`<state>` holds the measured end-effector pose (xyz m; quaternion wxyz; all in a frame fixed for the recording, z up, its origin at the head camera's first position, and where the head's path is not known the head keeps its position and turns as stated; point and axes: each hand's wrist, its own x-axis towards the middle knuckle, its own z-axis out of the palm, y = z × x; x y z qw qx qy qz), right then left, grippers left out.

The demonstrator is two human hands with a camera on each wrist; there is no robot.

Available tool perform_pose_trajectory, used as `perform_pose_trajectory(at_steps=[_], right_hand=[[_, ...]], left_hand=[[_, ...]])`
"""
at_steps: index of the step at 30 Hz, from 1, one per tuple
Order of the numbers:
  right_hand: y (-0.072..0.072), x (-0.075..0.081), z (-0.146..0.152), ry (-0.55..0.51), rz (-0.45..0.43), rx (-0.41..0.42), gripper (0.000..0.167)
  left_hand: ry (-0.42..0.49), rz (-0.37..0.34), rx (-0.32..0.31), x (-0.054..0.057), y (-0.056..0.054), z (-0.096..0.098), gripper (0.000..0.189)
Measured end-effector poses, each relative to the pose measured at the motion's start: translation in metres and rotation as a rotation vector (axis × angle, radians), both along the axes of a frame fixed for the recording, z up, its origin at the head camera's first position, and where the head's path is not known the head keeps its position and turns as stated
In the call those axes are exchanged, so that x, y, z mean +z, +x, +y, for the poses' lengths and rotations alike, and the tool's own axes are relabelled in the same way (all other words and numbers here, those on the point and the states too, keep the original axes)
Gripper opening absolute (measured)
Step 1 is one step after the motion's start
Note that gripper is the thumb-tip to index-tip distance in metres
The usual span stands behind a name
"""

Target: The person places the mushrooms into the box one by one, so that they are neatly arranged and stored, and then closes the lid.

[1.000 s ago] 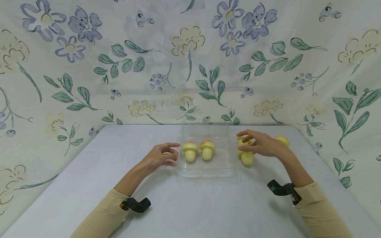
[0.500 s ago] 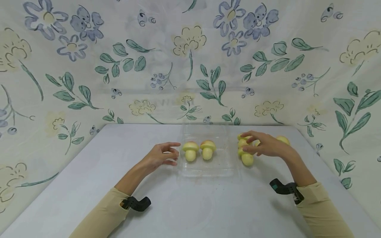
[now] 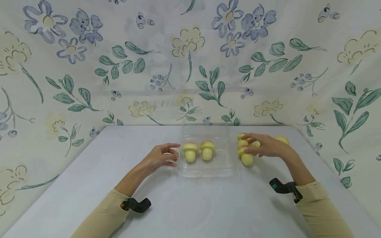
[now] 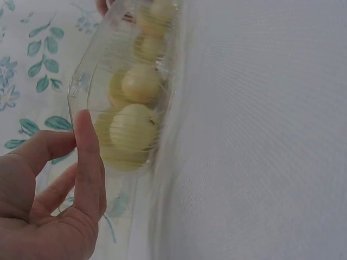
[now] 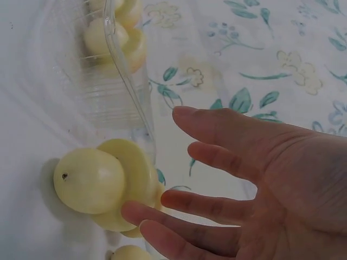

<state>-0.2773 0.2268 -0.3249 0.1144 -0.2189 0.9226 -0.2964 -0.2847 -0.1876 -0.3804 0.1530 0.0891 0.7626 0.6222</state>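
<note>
In the head view, a clear plastic container (image 3: 221,165) stands at the table's middle with two yellow mushroom-shaped pieces (image 3: 190,155) inside, side by side. At its left edge is my left hand (image 3: 160,155), its fingers reaching to the clear wall; the left wrist view has the fingertips (image 4: 85,122) right at the rim. To the right of the container, my right hand (image 3: 263,145) reaches over more mushroom-shaped pieces (image 3: 247,160). Its fingers are extended and apart in the right wrist view, with fingertips (image 5: 133,210) overlapping the cap of the nearest piece (image 5: 89,181).
The container's clear lid (image 3: 205,130) stands raised at the back. Another yellow piece (image 3: 282,140) lies behind my right wrist. A floral curtain (image 3: 190,66) hangs along the white table's (image 3: 190,205) back edge. Each wrist wears a black camera mount (image 3: 140,205).
My right hand has shifted slightly right over the loose pieces, uncovering more of them. The left hand and the container have stayed in place.
</note>
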Motion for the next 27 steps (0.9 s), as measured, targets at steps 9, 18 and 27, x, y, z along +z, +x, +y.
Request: perform_pose_trajectory(at_steps=[9, 18, 27], right_hand=[[-0.004, -0.006, 0.000, 0.013, -0.029, -0.012, 0.059], [-0.008, -0.015, 0.000, 0.024, -0.063, -0.003, 0.057], [-0.011, -0.021, -0.002, 0.047, -0.060, 0.004, 0.053]], left_hand=[[-0.002, -0.005, 0.009, -0.001, -0.001, 0.000, 0.053], [0.001, -0.003, 0.006, -0.001, -0.002, 0.000, 0.054], [-0.003, 0.001, 0.006, 0.000, 0.000, 0.001, 0.056]])
